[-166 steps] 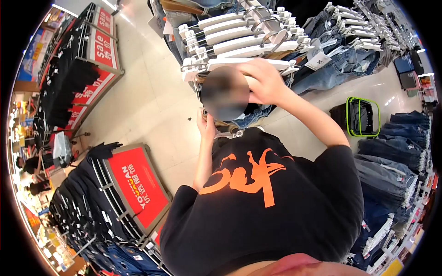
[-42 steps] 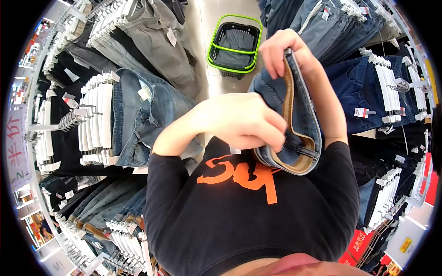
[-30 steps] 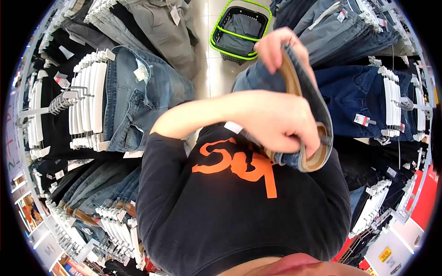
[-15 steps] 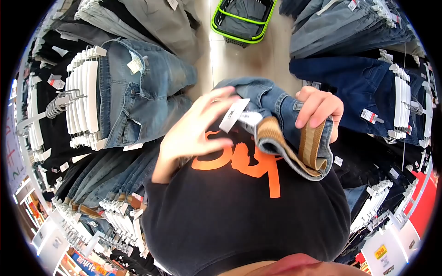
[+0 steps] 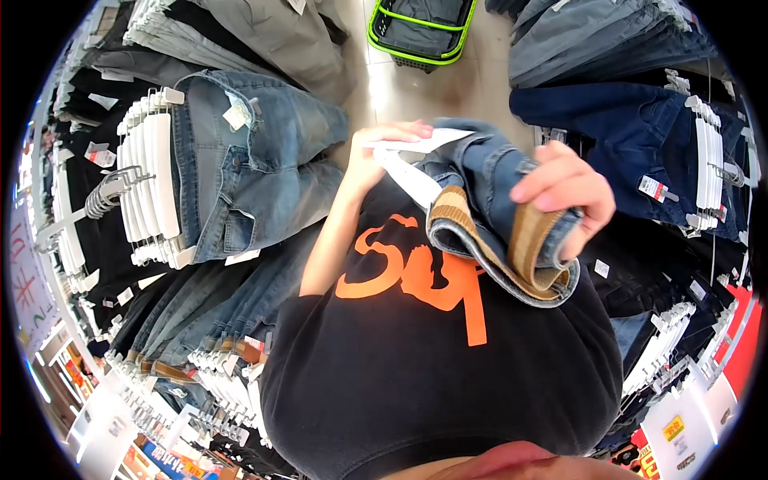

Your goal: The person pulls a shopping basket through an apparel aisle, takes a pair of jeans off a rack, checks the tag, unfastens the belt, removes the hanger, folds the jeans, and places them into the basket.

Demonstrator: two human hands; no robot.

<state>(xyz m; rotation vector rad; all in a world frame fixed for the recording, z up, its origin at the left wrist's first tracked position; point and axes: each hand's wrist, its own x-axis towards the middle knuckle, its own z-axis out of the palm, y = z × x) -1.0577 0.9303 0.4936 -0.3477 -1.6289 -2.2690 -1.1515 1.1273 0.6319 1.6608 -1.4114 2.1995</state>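
Observation:
In front of my chest my right hand (image 5: 570, 190) grips a pair of blue jeans (image 5: 490, 164), bunched up. Its fingers close over the edge of the waistband, where a tan and brown striped inner band (image 5: 472, 226) shows. To the left, my left hand (image 5: 374, 154) pinches a white label (image 5: 414, 180) that hangs from inside the jeans. The label is pulled out in a folded strip, one part pointing up and right. Any print on it is too faint to read. Part of my left fingers lies behind the label.
Jeans on white hangers (image 5: 152, 180) line the left side, with a faded blue pair (image 5: 272, 160) closest. Dark blue trousers (image 5: 616, 132) hang on the right. A black basket with a green rim (image 5: 412, 60), holding dark clothing, stands on the floor ahead.
My left hand has moved from hovering, blurred, beside the label to pinching it and stretching it out to the upper left. My right hand has shifted slightly right with the jeans.

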